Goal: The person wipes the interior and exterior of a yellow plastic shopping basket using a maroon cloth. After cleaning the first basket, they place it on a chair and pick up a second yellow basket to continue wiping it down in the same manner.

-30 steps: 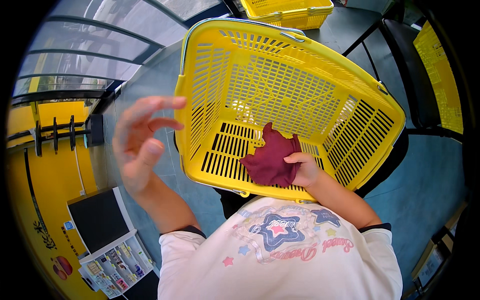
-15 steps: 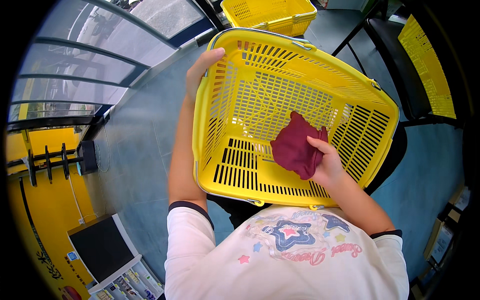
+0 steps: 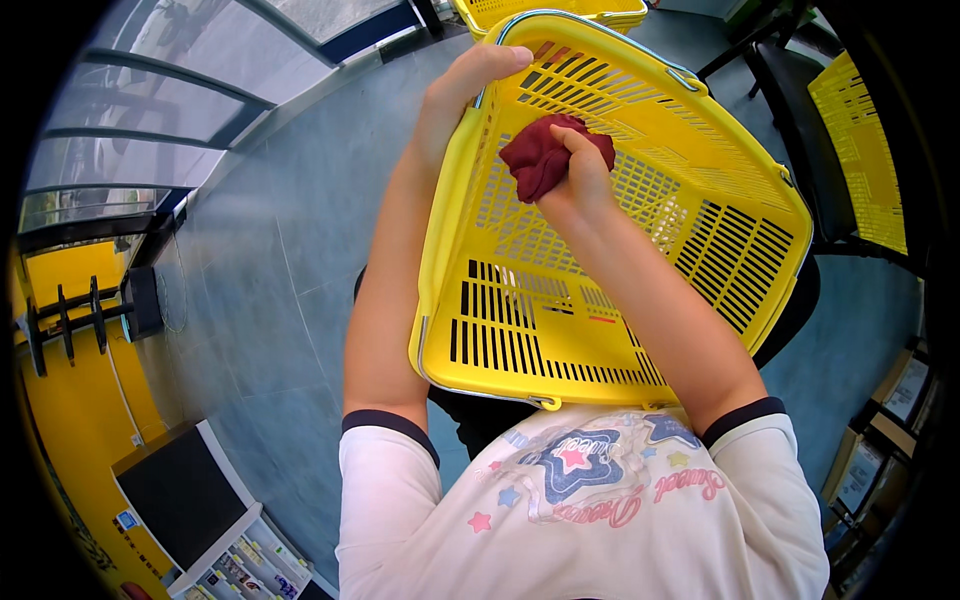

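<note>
A yellow plastic shopping basket [image 3: 440, 290] with slotted walls and thin metal handles rests tilted against my body, its open top facing me. My left hand [image 3: 478, 78] grips its far left rim, thumb over the edge and the other fingers hidden outside. Inside the basket, my right hand [image 3: 582, 178] is closed on a crumpled dark red cloth [image 3: 540, 158], held near the far left part of the wall. Whether the cloth touches the slats I cannot tell.
More yellow baskets [image 3: 625, 18] stand on the floor beyond. At right is a black chair [image 3: 800, 130] with a yellow basket [image 3: 858, 150] beside it. Window panels [image 3: 170, 90] line the left, above a yellow wall unit [image 3: 75, 400]. Boxes [image 3: 865, 470] fill a shelf at lower right.
My right hand has carried the cloth from the basket's near right toward its far left. The basket has tilted up and shifted slightly right, with my left hand still on its rim.
</note>
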Demonstrator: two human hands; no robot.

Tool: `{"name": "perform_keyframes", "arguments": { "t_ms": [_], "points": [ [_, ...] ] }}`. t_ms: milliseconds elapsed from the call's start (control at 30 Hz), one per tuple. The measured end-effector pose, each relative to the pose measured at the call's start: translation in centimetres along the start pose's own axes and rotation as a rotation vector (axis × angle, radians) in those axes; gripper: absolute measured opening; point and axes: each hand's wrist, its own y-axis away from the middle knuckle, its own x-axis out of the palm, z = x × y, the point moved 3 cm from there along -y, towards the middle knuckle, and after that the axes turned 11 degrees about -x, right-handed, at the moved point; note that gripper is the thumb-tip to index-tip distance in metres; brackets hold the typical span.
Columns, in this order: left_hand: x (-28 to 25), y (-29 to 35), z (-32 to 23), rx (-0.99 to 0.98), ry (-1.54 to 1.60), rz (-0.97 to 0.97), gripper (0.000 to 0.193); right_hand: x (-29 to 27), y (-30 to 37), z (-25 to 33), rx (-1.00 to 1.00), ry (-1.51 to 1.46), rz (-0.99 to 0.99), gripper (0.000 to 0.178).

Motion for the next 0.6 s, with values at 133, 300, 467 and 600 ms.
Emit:
{"name": "perform_keyframes", "arguments": {
  "t_ms": [133, 300, 467, 600],
  "points": [
    [-1.1, -0.8, 0.5, -0.022, 0.026, 0.037, 0.034, -0.4, -0.4, -1.4, -0.043, 0.024, 0.000, 0.026],
    [-2.1, -1.5, 0.8, 0.072, -0.013, 0.077, 0.035, 0.6, -0.1, -1.1, -0.062, -0.146, -0.010, 0.029],
    [-2.9, -2.3, 1.4, 0.096, -0.083, 0.077, 0.032, 1.9, -0.5, -2.0, -0.007, -0.257, 0.099, 0.029],
    [-1.1, -0.4, 0.5, 0.025, -0.063, 0.018, 0.033, 1.9, -1.2, -2.2, -0.060, 0.055, 0.066, 0.027]
  ]
}}
